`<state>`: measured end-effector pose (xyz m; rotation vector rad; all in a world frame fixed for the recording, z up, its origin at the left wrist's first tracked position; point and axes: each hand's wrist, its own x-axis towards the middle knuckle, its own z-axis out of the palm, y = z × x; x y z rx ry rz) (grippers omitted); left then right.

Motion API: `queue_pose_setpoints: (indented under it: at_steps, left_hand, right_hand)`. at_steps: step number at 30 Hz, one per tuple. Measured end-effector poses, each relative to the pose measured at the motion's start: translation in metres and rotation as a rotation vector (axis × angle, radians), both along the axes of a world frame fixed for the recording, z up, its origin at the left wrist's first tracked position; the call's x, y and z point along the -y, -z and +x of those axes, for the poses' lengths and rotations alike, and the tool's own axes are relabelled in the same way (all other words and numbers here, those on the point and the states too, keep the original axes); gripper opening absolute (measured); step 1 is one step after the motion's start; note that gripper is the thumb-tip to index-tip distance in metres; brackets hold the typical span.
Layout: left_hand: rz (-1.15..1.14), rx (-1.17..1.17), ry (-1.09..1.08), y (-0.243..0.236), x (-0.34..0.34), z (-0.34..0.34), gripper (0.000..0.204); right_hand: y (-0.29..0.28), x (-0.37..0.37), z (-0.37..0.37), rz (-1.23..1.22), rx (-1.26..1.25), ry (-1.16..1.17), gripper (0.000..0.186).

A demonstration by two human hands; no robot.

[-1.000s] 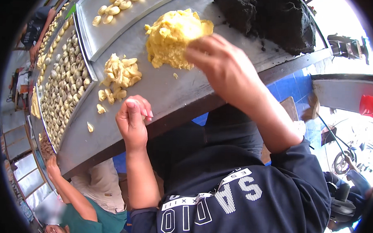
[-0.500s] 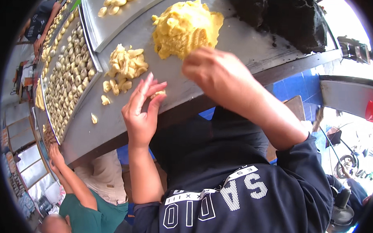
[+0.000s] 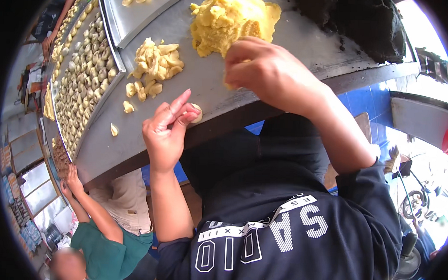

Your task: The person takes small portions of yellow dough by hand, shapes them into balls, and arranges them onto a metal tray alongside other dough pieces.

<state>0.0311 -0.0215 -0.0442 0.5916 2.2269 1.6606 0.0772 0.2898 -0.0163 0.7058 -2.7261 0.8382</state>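
Observation:
My left hand [image 3: 166, 133] is closed in a pinch on a small pale dough piece [image 3: 198, 113] at the table's near edge. My right hand [image 3: 273, 75] is closed too, with a bit of yellow paste [image 3: 229, 85] showing under its curled fingers. It hovers just in front of a large mound of yellow paste [image 3: 225, 24], which has a scooped, ridged side. Left of the mound lies a heap of pale dough lumps [image 3: 156, 62], with several loose bits nearer me.
A metal tray [image 3: 119, 65] full of small round filled balls stands on the left. Another tray [image 3: 139, 22] holds a few pale pieces. A dark crumbly mass [image 3: 358, 26] lies at the far right. A person in a green shirt [image 3: 106, 257] works at lower left.
My right hand has come away from the yellow mound with a bit of paste in its fingers. The left fingers have closed further on the dough piece, which looks flatter.

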Motion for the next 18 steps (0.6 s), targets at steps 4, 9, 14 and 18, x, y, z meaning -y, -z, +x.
queue_pose_setpoints:
  at_steps: [4, 9, 14, 18]
  left_hand:
    - [-0.225, -0.525, 0.052, -0.01, -0.015, 0.013, 0.051]
    - [-0.196, -0.363, -0.016, -0.023, -0.025, 0.028, 0.046]
    - [-0.172, -0.485, 0.121, -0.009, 0.003, 0.006, 0.025]
    - [-0.498, -0.679, 0.152, -0.024, -0.011, 0.004, 0.011]
  right_hand:
    - [0.01, 0.006, 0.016, -0.148, -0.114, 0.259, 0.037]
    - [0.009, 0.011, 0.016, -0.048, -0.169, 0.236, 0.017]
    - [0.016, -0.001, 0.02, 0.007, -0.188, 0.118, 0.016]
    - [0.013, -0.007, 0.016, 0.123, -0.222, 0.295, 0.022]
